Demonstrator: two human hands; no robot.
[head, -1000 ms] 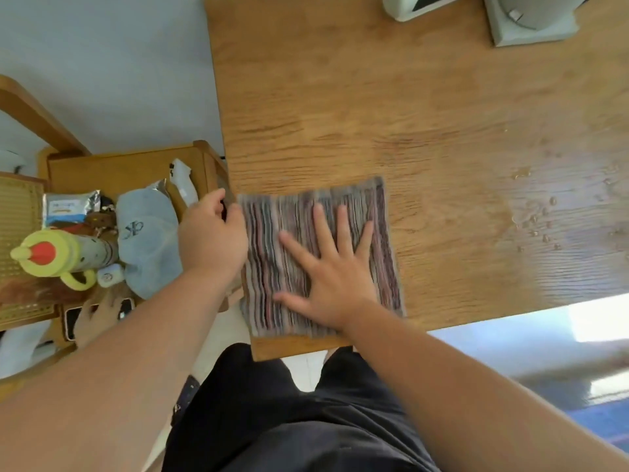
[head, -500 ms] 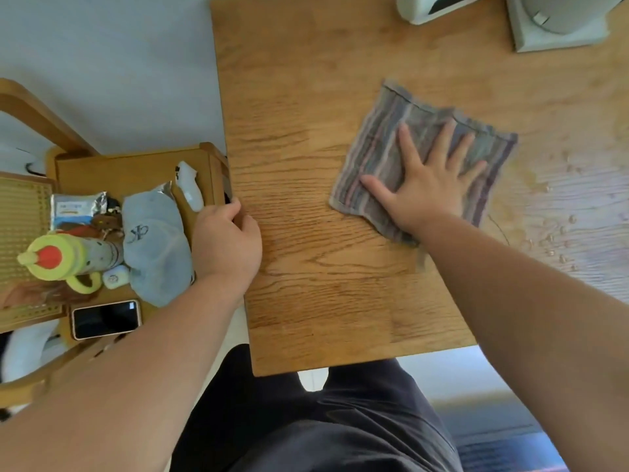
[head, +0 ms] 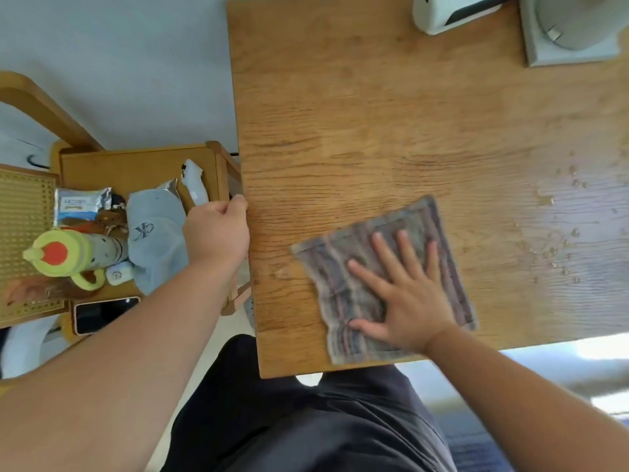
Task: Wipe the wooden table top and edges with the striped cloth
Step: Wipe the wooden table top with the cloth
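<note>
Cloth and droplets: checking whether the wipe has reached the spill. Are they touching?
Apart. The head view shows bare table between the cloth and the droplets to its right.

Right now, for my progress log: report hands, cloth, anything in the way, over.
Right hand flat on striped cloth, near front edge. Left hand grips wooden table at its left edge. Droplets lie right of cloth, nothing between.

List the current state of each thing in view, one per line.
wooden table, right side wet with droplets, not yet wiped.
striped cloth, spread flat near the table's front edge.
right hand, open, fingers straight, pressing on the cloth.
left hand, curled round the table's left edge.
phone, face up, screen dark.
</note>
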